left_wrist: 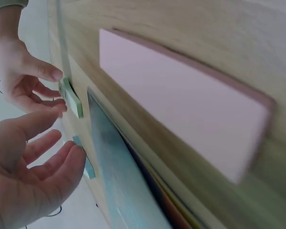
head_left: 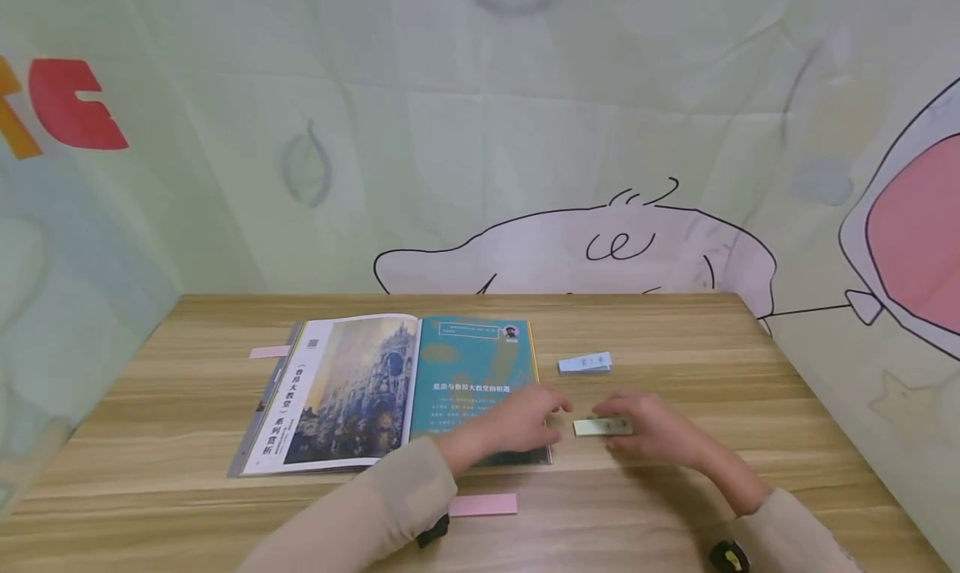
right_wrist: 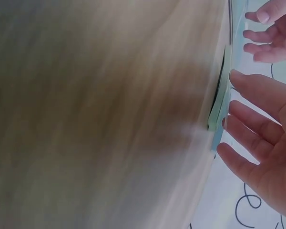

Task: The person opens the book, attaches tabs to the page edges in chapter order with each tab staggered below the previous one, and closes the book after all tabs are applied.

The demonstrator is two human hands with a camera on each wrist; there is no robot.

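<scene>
My left hand (head_left: 522, 419) hovers over the lower right part of an open magazine (head_left: 467, 358), its fingers loosely bent with nothing between them. Just to the right, a narrow green paper strip (head_left: 600, 427) with small dark marks lies on the table. My right hand (head_left: 654, 431) is at this strip's right end, thumb and fingers spread on either side of it. In the right wrist view, the strip (right_wrist: 220, 95) looks folded and lies beyond the parted right fingertips. Both hands face each other across it.
A blue folded strip (head_left: 585, 363) with handwriting lies behind the green one. A pink strip (head_left: 483, 505) lies in front of the magazine, near my left sleeve. Another pink strip (head_left: 268, 353) sticks out from the magazine's left edge. A printed backdrop (head_left: 450, 156) stands behind the wooden table (head_left: 150, 439).
</scene>
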